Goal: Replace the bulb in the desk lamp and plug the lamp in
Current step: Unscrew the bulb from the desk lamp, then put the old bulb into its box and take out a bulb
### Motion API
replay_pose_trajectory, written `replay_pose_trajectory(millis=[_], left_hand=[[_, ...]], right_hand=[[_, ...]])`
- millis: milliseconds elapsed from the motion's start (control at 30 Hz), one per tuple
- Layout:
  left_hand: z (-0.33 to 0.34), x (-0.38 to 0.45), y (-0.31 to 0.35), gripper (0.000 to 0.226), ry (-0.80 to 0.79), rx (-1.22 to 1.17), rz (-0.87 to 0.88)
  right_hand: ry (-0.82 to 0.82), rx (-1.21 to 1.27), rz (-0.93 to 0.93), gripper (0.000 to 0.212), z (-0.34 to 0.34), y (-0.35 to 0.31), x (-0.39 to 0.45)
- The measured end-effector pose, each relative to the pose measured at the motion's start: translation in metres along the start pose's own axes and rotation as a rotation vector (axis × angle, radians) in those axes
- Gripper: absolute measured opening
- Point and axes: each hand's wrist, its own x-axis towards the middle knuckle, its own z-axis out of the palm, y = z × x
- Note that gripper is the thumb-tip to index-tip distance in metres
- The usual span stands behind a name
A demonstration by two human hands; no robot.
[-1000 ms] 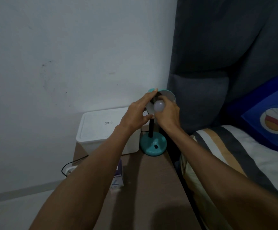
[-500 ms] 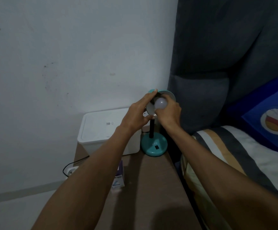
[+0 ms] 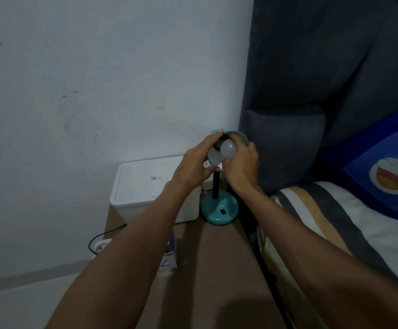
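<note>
A teal desk lamp stands at the far end of the brown table, its round base [image 3: 219,209] under a black stem. My left hand [image 3: 194,167] grips the rim of the lamp shade [image 3: 240,136], which is tilted towards me. My right hand [image 3: 242,167] is shut on a white bulb [image 3: 229,149] held at the mouth of the shade. Whether the bulb's base sits in the socket is hidden by my fingers. A black cord [image 3: 103,235] runs to a white plug or socket block [image 3: 100,245] at the table's left edge.
A white lidded box [image 3: 145,186] sits left of the lamp against the wall. A small purple and white carton [image 3: 169,257] lies under my left forearm. A bed with a striped cover [image 3: 335,222] and grey headboard [image 3: 312,91] borders the table on the right.
The bulb in my right hand has shifted slightly up and right, closer into the shade. My left hand keeps its hold on the shade.
</note>
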Motion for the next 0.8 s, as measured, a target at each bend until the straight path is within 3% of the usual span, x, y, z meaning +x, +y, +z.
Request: replay_pose_trajectory(millis=[367, 633, 800], left_hand=[[-0.018, -0.010, 0.027, 0.111, -0.127, 0.148, -0.082], [-0.050, -0.083, 0.048, 0.091, -0.039, 0.237, -0.259], [-0.060, -0.153, 0.042, 0.086, -0.010, 0.218, -0.412]], right_hand=[[-0.043, 0.002, 0.012, 0.058, -0.037, -0.002, -0.026], [-0.057, -0.001, -0.020, 0.058, -0.052, -0.014, -0.069], [-0.141, -0.001, -0.031, 0.044, -0.034, -0.014, -0.103]])
